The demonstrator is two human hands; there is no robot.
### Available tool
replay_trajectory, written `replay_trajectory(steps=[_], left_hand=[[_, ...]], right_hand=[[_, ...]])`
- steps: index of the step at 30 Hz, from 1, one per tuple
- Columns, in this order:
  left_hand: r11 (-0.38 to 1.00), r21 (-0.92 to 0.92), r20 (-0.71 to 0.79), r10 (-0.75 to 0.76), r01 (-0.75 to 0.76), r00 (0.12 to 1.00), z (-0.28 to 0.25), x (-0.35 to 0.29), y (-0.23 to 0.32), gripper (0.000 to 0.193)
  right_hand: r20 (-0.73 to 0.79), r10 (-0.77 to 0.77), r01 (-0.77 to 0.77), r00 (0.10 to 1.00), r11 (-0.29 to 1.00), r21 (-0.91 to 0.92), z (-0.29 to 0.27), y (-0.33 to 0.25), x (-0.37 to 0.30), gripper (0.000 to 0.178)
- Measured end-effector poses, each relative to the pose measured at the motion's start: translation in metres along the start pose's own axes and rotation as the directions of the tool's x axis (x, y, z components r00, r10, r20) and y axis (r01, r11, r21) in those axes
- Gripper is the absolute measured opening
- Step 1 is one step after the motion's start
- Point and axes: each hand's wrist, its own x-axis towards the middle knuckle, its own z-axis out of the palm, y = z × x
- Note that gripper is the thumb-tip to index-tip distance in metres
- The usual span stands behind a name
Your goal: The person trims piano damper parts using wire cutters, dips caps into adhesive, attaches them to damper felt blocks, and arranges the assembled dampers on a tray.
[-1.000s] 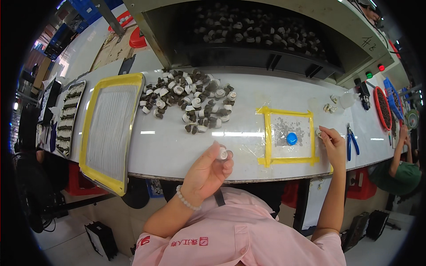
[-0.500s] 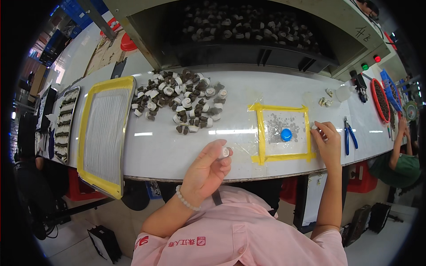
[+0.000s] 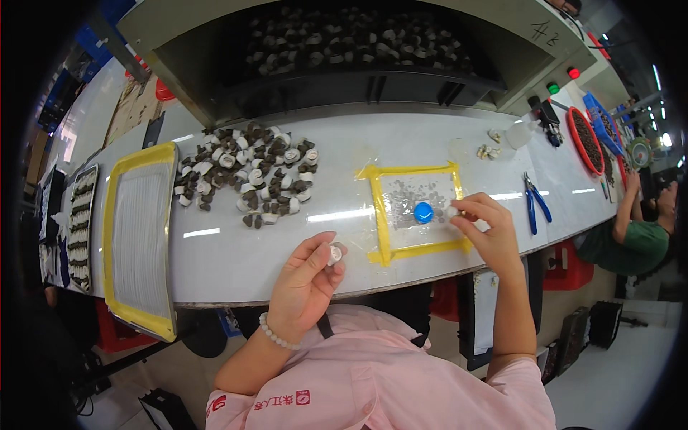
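My left hand (image 3: 302, 283), a beaded bracelet at its wrist, is closed around a small white round part (image 3: 335, 254) above the table's front edge. Between the fingertips of my right hand (image 3: 489, 228) is a small whitish piece (image 3: 452, 208), too small to make out well. Those fingertips are just right of a small blue cap (image 3: 423, 212), over the right side of a square edged with yellow tape (image 3: 380, 215). Grey smudges mark the surface inside the square. Left of it spreads a pile of white parts with dark brown lobes (image 3: 251, 172).
A tray edged in yellow (image 3: 172, 251) stands at left, beside a tray of rowed parts (image 3: 82, 222). Blue-handled pliers (image 3: 536, 204) lie at right. A machine opening (image 3: 358, 89) full of parts is behind. Red baskets (image 3: 585, 141) and a co-worker in green (image 3: 631, 247) are farther right.
My right hand has moved left from outside the taped square to beside the blue cap. My left hand still holds the white part. The whole view has shifted.
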Motion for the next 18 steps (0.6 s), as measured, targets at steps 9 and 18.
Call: replay_trajectory(steps=[9,18], left_hand=[[0.988,0.156,0.101,-0.022,0.006,0.995,0.015,0.005,-0.012,0.026],[0.989,0.148,0.135,-0.024,0.004,0.991,0.011,0.014,-0.025,0.017]], right_hand=[[0.155,-0.136,0.169,0.979,0.959,-0.227,0.014,-0.015,0.014,0.02],[0.286,-0.179,0.275,0.941,0.898,-0.344,0.017,-0.02,0.024,0.015]])
